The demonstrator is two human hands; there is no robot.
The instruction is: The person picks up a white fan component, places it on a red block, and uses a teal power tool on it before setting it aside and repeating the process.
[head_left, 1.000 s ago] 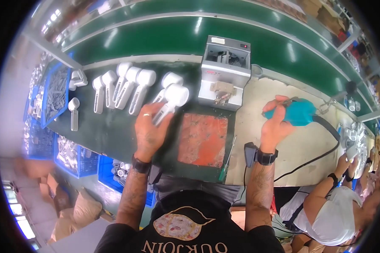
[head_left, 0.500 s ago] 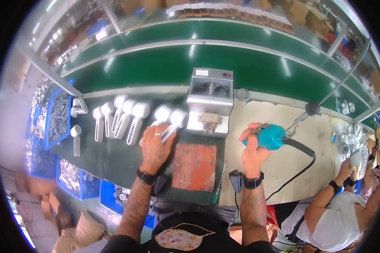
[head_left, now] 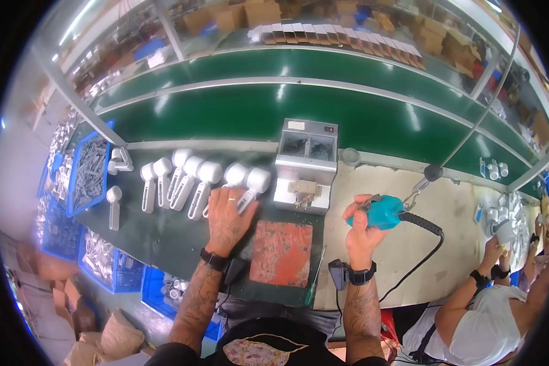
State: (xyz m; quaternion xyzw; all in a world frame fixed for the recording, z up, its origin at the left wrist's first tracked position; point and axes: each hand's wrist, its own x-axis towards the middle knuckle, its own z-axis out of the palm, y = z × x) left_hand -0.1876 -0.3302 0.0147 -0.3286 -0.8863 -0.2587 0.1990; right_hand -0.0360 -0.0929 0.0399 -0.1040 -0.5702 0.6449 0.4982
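Note:
My left hand reaches over the right end of a row of white handled pieces with round heads. Its thumb and fingers close around the slotted handle of the rightmost white handled piece, and its palm hides part of the neighbouring piece. In my right hand is a teal corded tool, like an electric screwdriver, hanging from a hook and cable; its tip cannot be made out. Between the hands lie a worn red mat and a grey screw feeder with small screws in its tray.
More white pieces lie to the left, beside a blue basket of grey strips. A slim screwdriver lies right of the mat. Cardboard covers the bench's right side. A co-worker handles a white part at far right.
The view has tilted, so the bench sits lower in the picture. My hands keep their holds with little movement. The co-worker's hands have shifted with a white part.

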